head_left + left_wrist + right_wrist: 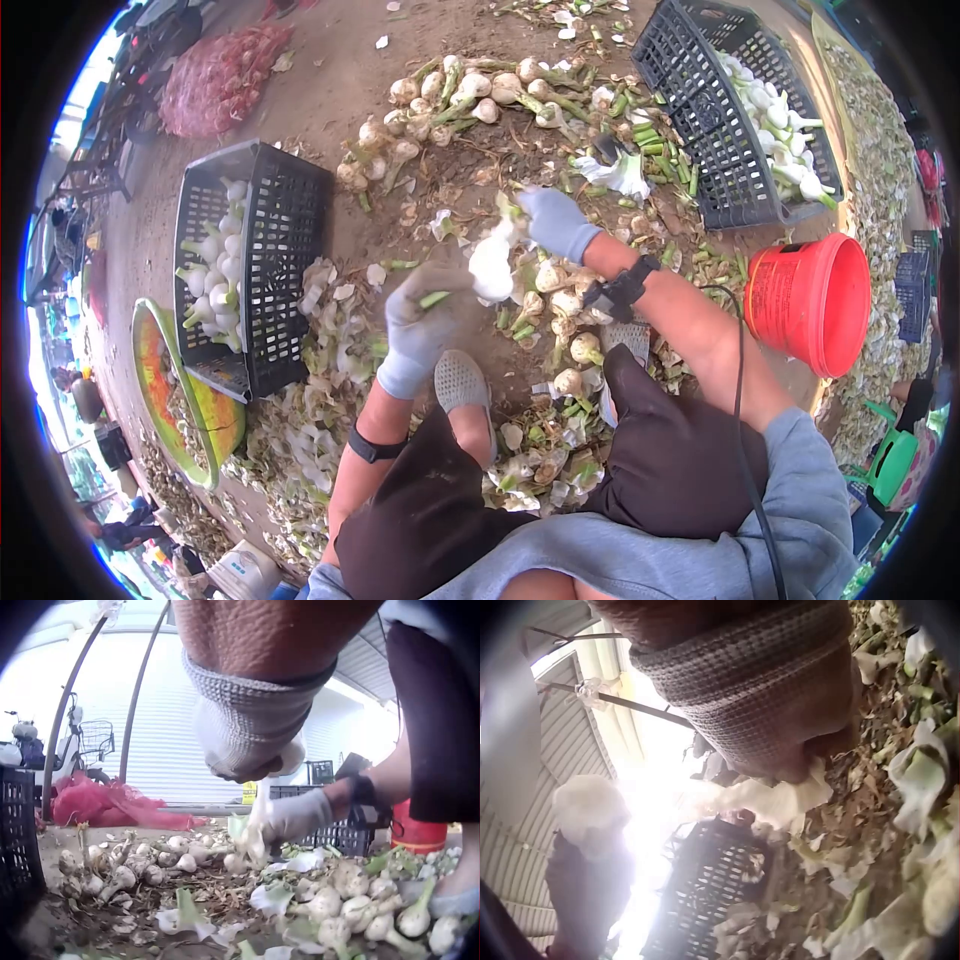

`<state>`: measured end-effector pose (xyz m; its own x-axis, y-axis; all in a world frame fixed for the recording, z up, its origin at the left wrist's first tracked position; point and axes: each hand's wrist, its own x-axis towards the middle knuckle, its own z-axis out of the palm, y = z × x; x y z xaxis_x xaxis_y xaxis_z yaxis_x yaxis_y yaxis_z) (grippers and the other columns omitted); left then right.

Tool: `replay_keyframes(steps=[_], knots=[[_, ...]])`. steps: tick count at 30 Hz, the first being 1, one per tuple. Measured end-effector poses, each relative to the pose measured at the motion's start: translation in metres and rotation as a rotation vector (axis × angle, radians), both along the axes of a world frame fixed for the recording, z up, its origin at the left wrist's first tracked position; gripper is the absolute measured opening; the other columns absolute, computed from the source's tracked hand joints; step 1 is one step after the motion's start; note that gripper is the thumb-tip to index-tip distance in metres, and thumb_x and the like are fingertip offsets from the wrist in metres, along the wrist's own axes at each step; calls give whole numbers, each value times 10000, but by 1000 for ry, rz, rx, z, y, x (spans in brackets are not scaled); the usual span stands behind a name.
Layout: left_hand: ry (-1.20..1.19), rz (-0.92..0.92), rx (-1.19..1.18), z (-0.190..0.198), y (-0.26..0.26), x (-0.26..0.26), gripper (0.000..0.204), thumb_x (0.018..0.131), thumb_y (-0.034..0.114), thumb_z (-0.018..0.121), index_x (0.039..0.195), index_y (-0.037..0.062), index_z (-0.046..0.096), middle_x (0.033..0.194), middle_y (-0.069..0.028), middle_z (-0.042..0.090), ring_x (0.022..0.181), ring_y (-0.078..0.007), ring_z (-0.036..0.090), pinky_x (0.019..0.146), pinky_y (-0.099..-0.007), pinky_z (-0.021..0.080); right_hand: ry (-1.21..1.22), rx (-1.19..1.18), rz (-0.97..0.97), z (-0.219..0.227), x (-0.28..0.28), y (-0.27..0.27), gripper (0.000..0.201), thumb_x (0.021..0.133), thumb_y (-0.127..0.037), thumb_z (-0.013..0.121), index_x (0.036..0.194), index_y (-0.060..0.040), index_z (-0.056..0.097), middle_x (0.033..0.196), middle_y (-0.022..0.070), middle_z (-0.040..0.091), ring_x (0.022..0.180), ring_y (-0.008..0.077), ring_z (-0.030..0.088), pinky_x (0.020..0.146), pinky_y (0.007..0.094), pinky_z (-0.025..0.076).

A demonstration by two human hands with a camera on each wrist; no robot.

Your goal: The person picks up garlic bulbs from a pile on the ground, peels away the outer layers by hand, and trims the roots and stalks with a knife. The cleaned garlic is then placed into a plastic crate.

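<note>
A white garlic bulb [492, 265] with a green stem hangs between both gloved hands above the ground. My left hand [420, 312] grips the stem just below the bulb. My right hand [540, 218] pinches the outer skin at the bulb's top. In the left wrist view, the left hand [247, 746] is curled close to the lens and the right hand [300, 815] pulls at pale skin beyond it. In the right wrist view, the right hand [780, 705] holds a strip of white skin [772, 801], with the bulb [589, 810] at the left.
A black crate [290, 250] of peeled bulbs stands at the left and another crate [690, 120] at the upper right. Unpeeled bulbs [470, 95] lie heaped ahead. A red bucket [815, 300] stands at the right. Peelings [320, 440] cover the ground around my shoe [462, 385].
</note>
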<state>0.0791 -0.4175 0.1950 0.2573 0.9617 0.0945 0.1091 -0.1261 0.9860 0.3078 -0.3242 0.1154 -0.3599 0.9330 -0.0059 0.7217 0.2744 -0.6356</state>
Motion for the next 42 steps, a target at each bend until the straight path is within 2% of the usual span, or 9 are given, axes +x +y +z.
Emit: replay_keyframes(steps=[6,8,13,15,18,22,32,38,42], knots=[[-189,69,54,-13,12,-5,181,775,-123,568,880,14,624,1054,-119,607,897,-139,585,794,-276,484,-299,-151,64,4,29,-41,412,781,-179,679,1179,-96,611,1107,149,653,959,319,646,867,391,507],[-143,96,77,-9,12,6,205,752,-133,555,877,13,624,1051,-121,607,906,-142,586,798,-277,484,677,-196,7,34,14,-49,458,812,-159,697,1240,-77,558,1062,95,666,943,238,652,850,355,514],[-11,154,148,-13,14,18,276,685,-155,522,866,24,628,1052,-125,611,935,-175,594,841,-298,494,1180,-339,0,62,0,-60,331,882,-198,675,1142,-29,560,970,78,663,866,155,637,776,293,520],[-842,37,-288,-27,19,20,218,694,-140,532,788,46,596,1001,-111,639,908,-198,618,824,-332,509,1549,-520,-90,59,9,-52,192,933,-223,611,968,-36,580,821,52,632,730,141,609,674,284,517],[-1069,215,-634,-26,15,21,207,710,-133,577,782,61,582,961,-80,652,982,-258,625,933,-404,497,2180,-1040,-311,45,51,-14,144,962,-162,533,952,-22,565,759,42,595,681,154,591,637,278,511],[-1062,104,-542,-23,17,31,203,727,-120,595,802,68,581,968,-79,650,1003,-260,622,953,-412,487,811,-239,-83,35,50,-38,824,841,-137,671,1484,-48,164,1274,156,484,1047,208,568,917,322,481],[-384,153,-265,-14,19,50,513,827,41,586,1311,-26,429,1156,-153,597,869,-210,646,747,-326,519,1997,-510,151,115,133,-36,669,797,-374,753,1286,-41,441,1328,188,493,1135,317,569,977,439,499],[-316,221,-521,-42,19,44,352,858,12,548,1206,-37,526,946,-100,658,790,-168,630,705,-292,504,-450,-585,59,43,104,-95,888,754,-244,723,1452,-14,224,1176,245,598,1091,349,591,922,414,483],[-213,142,-599,-44,11,48,279,870,33,560,1145,-12,578,871,-59,643,729,-144,619,698,-257,504,-479,-142,-10,-23,109,-135,656,788,-151,661,1368,-48,370,1035,191,665,930,391,632,826,429,508]])
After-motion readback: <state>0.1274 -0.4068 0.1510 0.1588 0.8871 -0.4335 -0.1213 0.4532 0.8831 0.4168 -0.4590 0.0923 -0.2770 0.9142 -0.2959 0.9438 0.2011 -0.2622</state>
